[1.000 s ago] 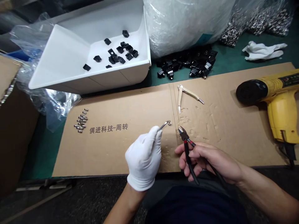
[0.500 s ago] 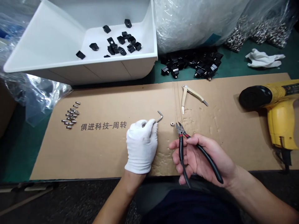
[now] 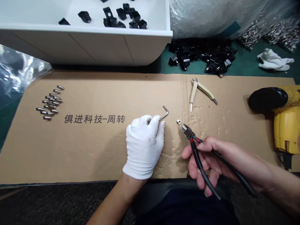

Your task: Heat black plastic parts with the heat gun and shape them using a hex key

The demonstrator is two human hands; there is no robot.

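Observation:
My left hand (image 3: 144, 145), in a white glove, rests on the cardboard with its fingers closed around a bent hex key (image 3: 166, 113), whose hooked end sticks out past the thumb. My bare right hand (image 3: 208, 164) holds black-handled diagonal cutters (image 3: 196, 153) by the grips. The cutter's jaws point up and left, their tips slightly apart. Just beyond the tips lies a small shiny metal ring or nut (image 3: 178, 122). Further back on the cardboard is a pair of beige-handled small pliers (image 3: 194, 92).
Cardboard (image 3: 98, 150) covers the bench. Several metal pins (image 3: 50, 103) lie at left. A white bin (image 3: 93, 47) with black blocks (image 3: 110, 18) stands behind. More black parts (image 3: 203, 57), a white glove (image 3: 274, 60) and bagged metal pieces (image 3: 278, 34) are at back right. A yellow heat gun (image 3: 284, 122) sits at right.
The camera view has shifted, so the bench sits differently in frame. The cutters and right hand have moved slightly right; their jaws stay near the ring. The left hand keeps its hold.

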